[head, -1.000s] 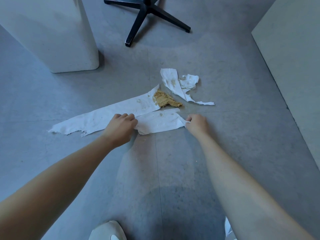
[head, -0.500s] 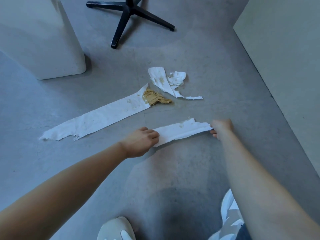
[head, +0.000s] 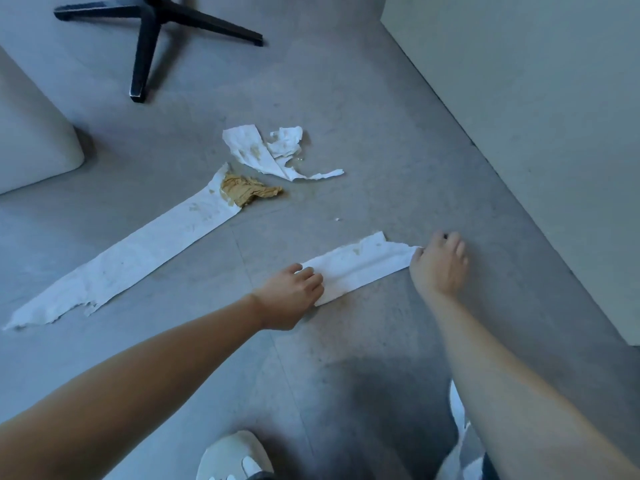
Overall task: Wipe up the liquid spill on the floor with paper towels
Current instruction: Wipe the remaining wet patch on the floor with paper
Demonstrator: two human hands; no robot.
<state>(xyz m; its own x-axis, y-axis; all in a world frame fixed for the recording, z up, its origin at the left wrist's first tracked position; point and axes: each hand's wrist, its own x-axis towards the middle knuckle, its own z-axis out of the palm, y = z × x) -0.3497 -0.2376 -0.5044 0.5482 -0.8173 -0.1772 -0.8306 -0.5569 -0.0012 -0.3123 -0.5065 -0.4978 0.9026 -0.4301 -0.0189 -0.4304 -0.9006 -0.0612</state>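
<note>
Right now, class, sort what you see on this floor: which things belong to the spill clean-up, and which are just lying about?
Belongs to the job: short towel strip, left hand and right hand at its ends; long towel strip; brown soaked wad; torn towel pieces.
Just lying about: black chair base; white block; pale wall panel; white shoe.

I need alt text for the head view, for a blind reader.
The left hand grips one end of a short paper towel strip on the floor; the right hand touches the other. Beyond lie a long stained strip, a brown wad and torn pieces.
</note>
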